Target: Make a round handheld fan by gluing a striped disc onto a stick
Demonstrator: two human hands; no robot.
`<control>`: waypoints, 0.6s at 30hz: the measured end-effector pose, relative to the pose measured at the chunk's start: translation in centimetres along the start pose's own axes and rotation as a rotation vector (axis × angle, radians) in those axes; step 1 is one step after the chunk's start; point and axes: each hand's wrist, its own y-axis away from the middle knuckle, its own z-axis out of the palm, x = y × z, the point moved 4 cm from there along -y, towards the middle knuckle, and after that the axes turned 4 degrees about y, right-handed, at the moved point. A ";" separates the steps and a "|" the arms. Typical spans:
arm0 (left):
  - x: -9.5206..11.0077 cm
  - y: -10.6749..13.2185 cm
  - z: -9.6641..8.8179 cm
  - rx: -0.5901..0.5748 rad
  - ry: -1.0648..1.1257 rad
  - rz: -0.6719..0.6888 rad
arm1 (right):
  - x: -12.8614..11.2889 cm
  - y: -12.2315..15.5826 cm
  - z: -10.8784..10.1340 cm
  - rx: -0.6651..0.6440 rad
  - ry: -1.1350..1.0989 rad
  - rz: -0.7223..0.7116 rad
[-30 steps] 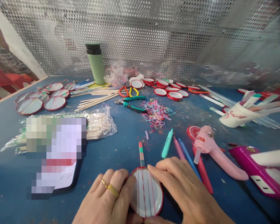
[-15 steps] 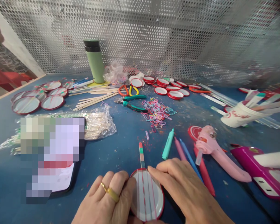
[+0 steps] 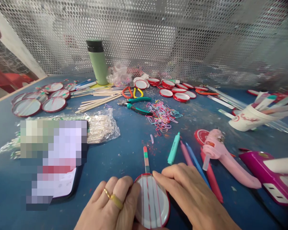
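Observation:
A round white lid with a red rim (image 3: pixel 150 201) lies at the bottom middle, with several coloured lines running across its face. From its far edge sticks a wooden craft stick (image 3: pixel 146 159) painted in coloured bands. My left hand (image 3: pixel 112 203), wearing two rings, is closed on the lid's left side. My right hand (image 3: pixel 189 195) grips the right side, its index fingertip on the rim by the stick. Both thumbs are mostly hidden at the near edge. Beyond the right hand lies a teal marker (image 3: pixel 174 148), beside pink, blue and red ones.
A pink glue gun (image 3: pixel 230 159) and a magenta power strip (image 3: pixel 266 175) lie right. Left are a phone (image 3: pixel 64 166) and bagged sticks (image 3: pixel 99 127). Farther back are pliers (image 3: pixel 139 107), small coloured clips (image 3: pixel 164 116), more lids (image 3: pixel 181 96), a green bottle (image 3: pixel 98 65) and a paper cup (image 3: pixel 244 118).
Hardly anything differs. The view has shifted very slightly; both hands keep the same hold on the lid.

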 end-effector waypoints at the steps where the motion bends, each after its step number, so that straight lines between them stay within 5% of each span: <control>1: 0.0 0.0 0.0 0.003 -0.001 0.001 | 0.0 0.0 0.0 0.002 -0.003 0.001; 18: -0.1 0.1 -0.1 -0.065 -0.005 -0.014 | -0.1 -0.4 -0.4 0.004 -0.022 -0.001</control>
